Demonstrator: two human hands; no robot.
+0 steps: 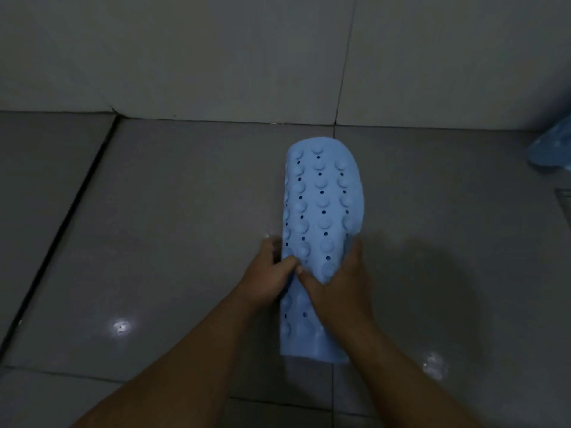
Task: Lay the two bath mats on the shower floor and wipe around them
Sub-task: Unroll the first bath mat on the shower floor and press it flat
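Filling most of the view, the grey tiled shower floor (pixel 160 242) runs from the 6 o'clock edge up to the pale tiled wall (pixel 216 54), which spans 10 through 2 o'clock. A dark grout channel (pixel 61 230) slants across the floor at 9 o'clock, and small glints of light sit on the tiles at 7 and 5 o'clock.

At the centre, a light blue bath mat (pixel 321 205) is folded or rolled lengthwise into a narrow strip, its suction cups and drain holes facing up. It stretches from just above centre toward 6 o'clock; whether it rests on the floor or is lifted off it cannot be told.

At 3 o'clock, cut by the frame edge, lies a second blue mat (pixel 553 146), blurred, near the wall.

Both forearms enter from 6 o'clock. The left hand (pixel 268 276) grips the strip's left edge, thumb curled over the top. The right hand (pixel 343 285) clamps the right side, its fingers wrapped around the edge and its thumb on top, touching the left thumb.
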